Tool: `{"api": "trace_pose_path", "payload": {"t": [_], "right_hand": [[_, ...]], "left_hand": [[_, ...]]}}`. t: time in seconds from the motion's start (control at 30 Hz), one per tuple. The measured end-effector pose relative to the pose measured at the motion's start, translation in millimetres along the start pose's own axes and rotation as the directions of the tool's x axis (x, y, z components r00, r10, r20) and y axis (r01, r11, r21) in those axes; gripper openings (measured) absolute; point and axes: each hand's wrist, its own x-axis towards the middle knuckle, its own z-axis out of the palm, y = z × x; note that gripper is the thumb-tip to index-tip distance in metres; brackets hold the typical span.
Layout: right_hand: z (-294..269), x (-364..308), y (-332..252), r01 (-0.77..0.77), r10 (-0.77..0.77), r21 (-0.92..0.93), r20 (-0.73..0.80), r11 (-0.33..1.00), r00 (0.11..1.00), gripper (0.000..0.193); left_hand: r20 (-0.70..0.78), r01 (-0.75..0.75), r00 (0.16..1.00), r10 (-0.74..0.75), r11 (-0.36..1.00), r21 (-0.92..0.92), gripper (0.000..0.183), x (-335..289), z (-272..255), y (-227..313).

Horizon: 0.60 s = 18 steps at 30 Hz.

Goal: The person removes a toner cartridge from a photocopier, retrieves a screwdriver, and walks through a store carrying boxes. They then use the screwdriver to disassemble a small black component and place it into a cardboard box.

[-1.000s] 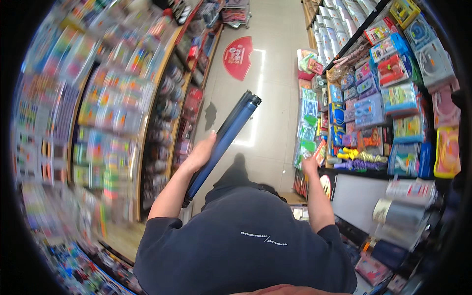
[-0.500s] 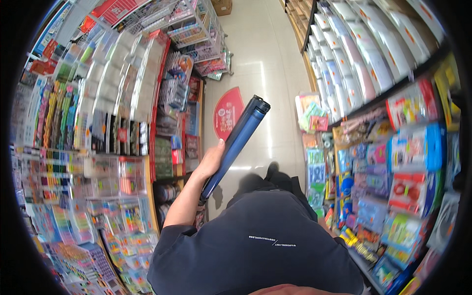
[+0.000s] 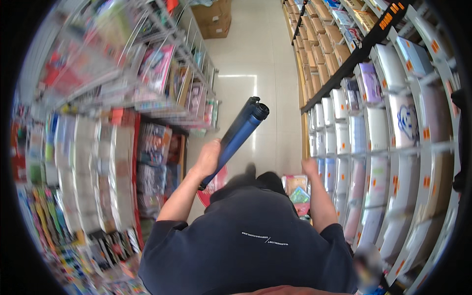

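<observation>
Two long drawing tubes lie side by side in my left hand [image 3: 208, 156], which is closed round them. One is a blue tube [image 3: 242, 136] with a black ribbed cap; the other is a dark tube [image 3: 239, 123] whose end has a small loop. They slant away from me and to the right over the floor. My right hand [image 3: 309, 167] hangs at the right, beside the low front of the right-hand shelf, with its fingers curled in and nothing seen in it.
I stand in a shop aisle with a pale tiled floor [image 3: 282, 93]. On the left are a wire rack [image 3: 196, 81] and crowded shelves of packaged goods. A shelf of white and pastel boxes [image 3: 377, 125] runs along the right. A cardboard carton [image 3: 214, 22] stands at the far end.
I have moved forward along the aisle, so the shelves have shifted back past me. My right hand has come into view at the right. My left hand still grips the tubes.
</observation>
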Motion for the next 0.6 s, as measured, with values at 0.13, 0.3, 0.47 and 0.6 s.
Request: {"api": "trace_pose_path", "payload": {"t": [0.13, 0.3, 0.47, 0.6], "right_hand": [[34.9, -37.1, 80.8, -0.216, 0.322, -0.283, 0.414, 0.934, 0.852, 0.043], [1.2, 47.9, 64.3, -0.617, 0.635, -0.208, 0.447, 0.759, 0.630, 0.035], [-83.4, 352.4, -113.6, -0.548, 0.515, 0.009, 0.328, 0.837, 0.792, 0.027], [-203.2, 702.8, -329.0, -0.111, 0.120, -0.051, 0.238, 0.992, 0.964, 0.039]], "left_hand": [[-0.047, -0.076, 0.996, 0.077, 0.997, 0.028, 0.050, 188.7, -21.8, -6.2], [-0.072, 0.048, 0.996, -0.047, 0.999, 0.020, 0.057, 406.6, -42.0, -49.6], [-0.200, 0.303, 0.936, -0.290, 0.952, 0.039, 0.062, 612.6, -93.8, -44.7], [-0.237, 0.410, 0.880, -0.411, 0.910, -0.053, 0.073, 763.0, -149.6, -55.2]]}}
